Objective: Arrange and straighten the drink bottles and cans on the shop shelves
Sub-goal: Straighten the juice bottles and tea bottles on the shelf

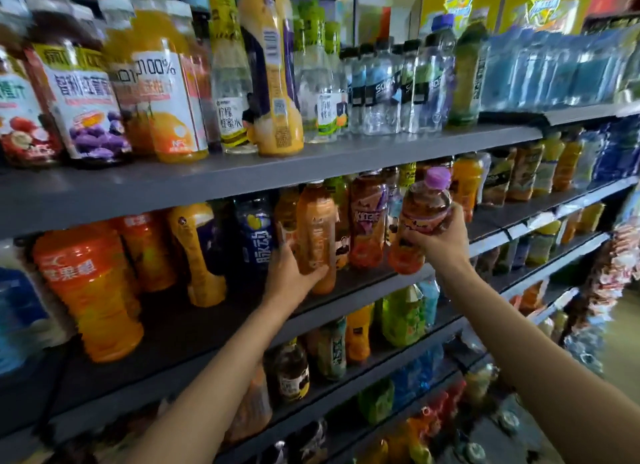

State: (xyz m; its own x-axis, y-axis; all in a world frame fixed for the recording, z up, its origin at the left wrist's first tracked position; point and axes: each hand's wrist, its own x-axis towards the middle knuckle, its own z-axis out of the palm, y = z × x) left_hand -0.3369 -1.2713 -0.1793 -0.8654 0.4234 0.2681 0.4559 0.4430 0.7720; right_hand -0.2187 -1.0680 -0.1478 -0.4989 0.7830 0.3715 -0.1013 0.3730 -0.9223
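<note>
On the top shelf (346, 158), at the far left, stand wide juice bottles (83, 110) with fruit labels — dark red, purple and orange contents — then a tall yellow-orange bottle (273, 75), clear soda water bottles (384, 89) and shrink-wrapped packs of water (561, 72) at the right.

On the second shelf (173, 328), a large orange bottle (93, 290) stands upright at the left, then a curved yellow bottle (197, 255) and a dark blue bottle (256, 235). Next, the left hand (291, 276) grips an orange-filled bottle (317, 235) low on its body, fingers curled round it; the bottle's long axis is near vertical, cap up, its base at the shelf's front edge. Just beside it stands a reddish bottle with a purple label (369, 221).

The right hand (438, 235) holds a purple-capped bottle (422, 217) of amber-red drink — fingers wrapped round its middle, cap pointing up and tilted slightly right, in front of the second shelf's row; whether its base touches the shelf cannot be told. Further right run rows of yellow and orange bottles (530, 172).

Lower shelves carry green, orange and brown bottles (401, 318).
</note>
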